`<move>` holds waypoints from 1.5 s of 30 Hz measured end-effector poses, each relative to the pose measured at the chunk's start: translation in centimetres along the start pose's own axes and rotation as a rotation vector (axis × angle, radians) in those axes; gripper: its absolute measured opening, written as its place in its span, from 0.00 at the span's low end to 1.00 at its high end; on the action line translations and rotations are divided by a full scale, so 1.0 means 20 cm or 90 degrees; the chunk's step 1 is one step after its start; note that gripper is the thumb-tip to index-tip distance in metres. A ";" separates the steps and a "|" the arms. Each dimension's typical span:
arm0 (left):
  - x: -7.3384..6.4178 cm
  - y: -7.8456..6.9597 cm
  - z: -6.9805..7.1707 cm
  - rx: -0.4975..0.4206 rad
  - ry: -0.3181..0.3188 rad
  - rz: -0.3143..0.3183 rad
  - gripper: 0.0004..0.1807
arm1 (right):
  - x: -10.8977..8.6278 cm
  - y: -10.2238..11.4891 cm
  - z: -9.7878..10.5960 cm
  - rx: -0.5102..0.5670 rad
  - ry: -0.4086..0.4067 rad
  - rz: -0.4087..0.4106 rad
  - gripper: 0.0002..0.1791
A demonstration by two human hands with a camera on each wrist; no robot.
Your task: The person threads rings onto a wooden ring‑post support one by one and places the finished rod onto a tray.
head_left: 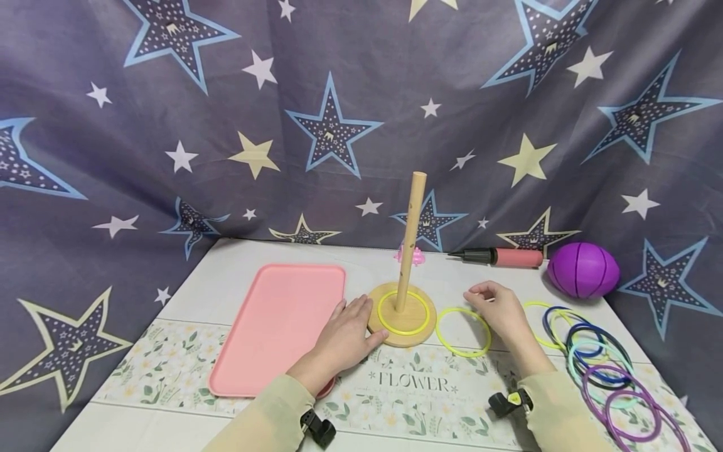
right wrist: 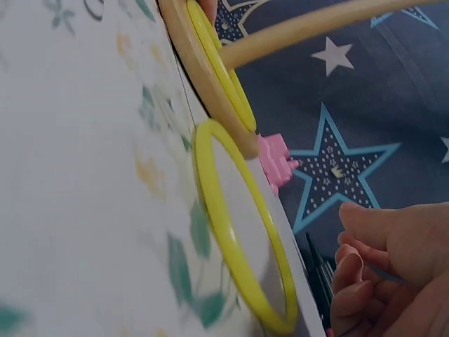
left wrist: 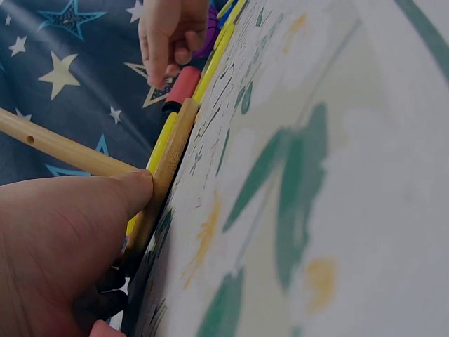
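Note:
A wooden ring-toss stand, with an upright wooden post [head_left: 411, 242] on a round base [head_left: 408, 339], stands mid-table. One yellow ring [head_left: 380, 314] lies on the base around the post. My left hand [head_left: 347, 336] rests against the base's left side, fingers extended and thumb touching the front edge. A second yellow ring [head_left: 439, 334] lies flat on the table just right of the base. Above that ring's right side hovers my right hand [head_left: 499, 311]. Its fingers are loosely bent, with nothing held; the right wrist view shows the hand [right wrist: 393, 267] apart from the ring [right wrist: 214, 186].
Left of the stand lies a pink tray [head_left: 277, 326]. Several coloured rings [head_left: 584, 370] overlap at the right. At the back are a purple ball [head_left: 583, 270], a red-and-black hand pump [head_left: 516, 257] and a small pink object [head_left: 418, 256]. A star-patterned cloth [head_left: 361, 56] hangs behind the table.

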State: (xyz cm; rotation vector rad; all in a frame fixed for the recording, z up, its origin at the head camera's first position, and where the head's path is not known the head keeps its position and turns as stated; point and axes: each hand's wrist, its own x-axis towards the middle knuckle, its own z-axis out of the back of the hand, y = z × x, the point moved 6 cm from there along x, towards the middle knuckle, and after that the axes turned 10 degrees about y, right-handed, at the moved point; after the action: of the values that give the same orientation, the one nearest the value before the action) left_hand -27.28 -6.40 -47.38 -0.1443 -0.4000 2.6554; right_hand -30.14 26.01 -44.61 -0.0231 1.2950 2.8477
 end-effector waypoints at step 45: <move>0.00 0.00 0.00 0.007 0.006 0.005 0.47 | -0.06 -0.26 0.07 0.061 0.176 -0.059 0.27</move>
State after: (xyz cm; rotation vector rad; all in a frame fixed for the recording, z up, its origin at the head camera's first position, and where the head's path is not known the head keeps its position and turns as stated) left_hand -27.36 -6.40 -47.47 -0.1556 -0.3820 2.6636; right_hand -28.86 30.50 -47.57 -0.4785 1.4311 2.7739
